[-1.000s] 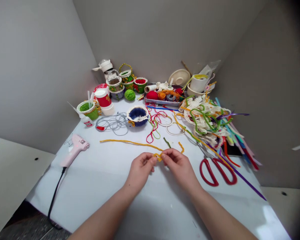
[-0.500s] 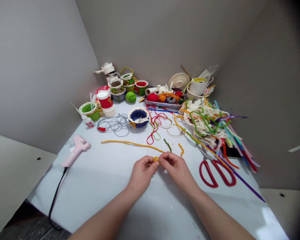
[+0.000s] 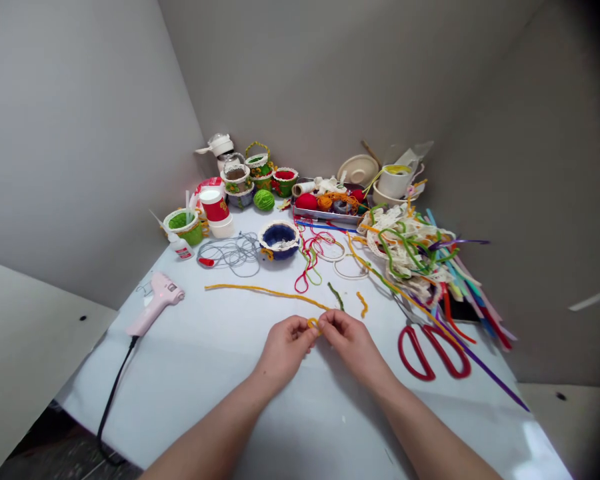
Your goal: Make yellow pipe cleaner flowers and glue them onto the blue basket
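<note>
Between my fingertips is a small loop of yellow pipe cleaner (image 3: 313, 323). My left hand (image 3: 289, 343) pinches its left side, and my right hand (image 3: 347, 337) pinches the right side, the two hands almost touching. A long yellow pipe cleaner (image 3: 265, 291) runs leftward across the table just beyond my hands; whether it joins the loop is hidden by my fingers. Past my right hand lie a short green piece (image 3: 336, 296) and a short yellow twisted piece (image 3: 362, 305). Farther off stands a blue basket (image 3: 279, 241) with a white rim and a yellow flower.
Red-handled scissors (image 3: 433, 352) lie to the right, near a heap of lace and pipe cleaners (image 3: 410, 247). A pink glue gun (image 3: 155, 305) rests at left with its cord over the edge. Glue bottle (image 3: 182, 248), small baskets (image 3: 237, 179) and a yarn tray (image 3: 330, 213) stand behind.
The whole view has shifted slightly, with the table appearing a little lower. My hands keep their pinch on the yellow loop, which looks slightly tilted now.
</note>
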Demonstrator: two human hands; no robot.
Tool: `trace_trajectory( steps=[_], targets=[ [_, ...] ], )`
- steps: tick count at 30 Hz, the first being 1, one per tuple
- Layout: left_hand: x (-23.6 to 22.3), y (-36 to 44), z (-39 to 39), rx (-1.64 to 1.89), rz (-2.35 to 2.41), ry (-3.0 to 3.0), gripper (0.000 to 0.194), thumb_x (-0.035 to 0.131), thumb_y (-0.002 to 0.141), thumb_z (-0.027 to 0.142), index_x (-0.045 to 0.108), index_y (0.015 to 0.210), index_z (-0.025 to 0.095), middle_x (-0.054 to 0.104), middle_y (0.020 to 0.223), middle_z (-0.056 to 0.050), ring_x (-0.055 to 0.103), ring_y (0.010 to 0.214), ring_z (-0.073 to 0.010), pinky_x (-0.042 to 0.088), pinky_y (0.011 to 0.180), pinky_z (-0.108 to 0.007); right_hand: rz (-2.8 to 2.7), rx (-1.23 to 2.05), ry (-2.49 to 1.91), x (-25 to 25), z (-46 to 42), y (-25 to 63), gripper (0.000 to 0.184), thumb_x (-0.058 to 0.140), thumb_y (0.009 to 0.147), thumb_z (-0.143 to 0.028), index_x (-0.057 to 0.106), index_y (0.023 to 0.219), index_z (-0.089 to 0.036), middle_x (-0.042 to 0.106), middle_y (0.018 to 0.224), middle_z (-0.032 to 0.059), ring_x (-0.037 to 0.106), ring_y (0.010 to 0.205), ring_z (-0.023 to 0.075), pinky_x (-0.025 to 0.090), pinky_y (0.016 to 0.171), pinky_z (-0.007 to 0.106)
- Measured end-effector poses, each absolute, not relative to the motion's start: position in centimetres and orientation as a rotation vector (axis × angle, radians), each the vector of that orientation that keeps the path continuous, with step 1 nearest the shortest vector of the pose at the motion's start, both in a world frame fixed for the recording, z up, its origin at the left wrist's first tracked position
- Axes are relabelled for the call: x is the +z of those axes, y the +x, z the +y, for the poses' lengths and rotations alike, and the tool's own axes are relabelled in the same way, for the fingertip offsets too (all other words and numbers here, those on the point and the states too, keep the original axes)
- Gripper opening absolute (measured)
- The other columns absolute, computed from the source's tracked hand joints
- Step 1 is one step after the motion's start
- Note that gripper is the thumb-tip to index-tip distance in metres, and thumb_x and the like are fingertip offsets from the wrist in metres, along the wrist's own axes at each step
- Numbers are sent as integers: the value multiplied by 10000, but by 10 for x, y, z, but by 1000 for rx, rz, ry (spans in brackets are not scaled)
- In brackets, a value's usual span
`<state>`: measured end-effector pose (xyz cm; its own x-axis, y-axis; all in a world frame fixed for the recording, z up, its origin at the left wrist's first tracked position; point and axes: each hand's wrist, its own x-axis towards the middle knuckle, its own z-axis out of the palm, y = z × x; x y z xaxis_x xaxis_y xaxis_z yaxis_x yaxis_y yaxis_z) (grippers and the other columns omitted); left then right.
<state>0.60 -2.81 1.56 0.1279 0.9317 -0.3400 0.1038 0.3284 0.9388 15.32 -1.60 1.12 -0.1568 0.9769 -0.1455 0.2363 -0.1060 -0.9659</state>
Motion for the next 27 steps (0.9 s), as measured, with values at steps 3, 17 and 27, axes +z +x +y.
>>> trace_trajectory(
  steps=[3,17,27],
  targets=[
    [14,6,-28,824,1298,1070,182,600,748,341,577,699,168,526,575,34,460,543,-113,344,543,-235,-1441,1308,-1383,10,-16,152,202,560,805,-360,574,725,-176,562,673,-3,485,637,142,377,597,258],
    [11,4,-24,1130,1281,896,230,662,707,376,606,709,153,551,577,33,484,518,-99,375,528,-227,-1250,1392,-1339,14,-13,140,295,652,758,-454,620,768,-161,552,624,-16,456,579,124,352,571,262],
    [10,-1,-21,1171,1322,1033,145,623,741,267,635,827,151,663,718,-30,564,595,-131,433,560,-240,-1240,1345,-1366,17,-6,133,316,652,756,-477,600,722,-167,498,543,-40,404,501,109,291,491,240]
  ],
)
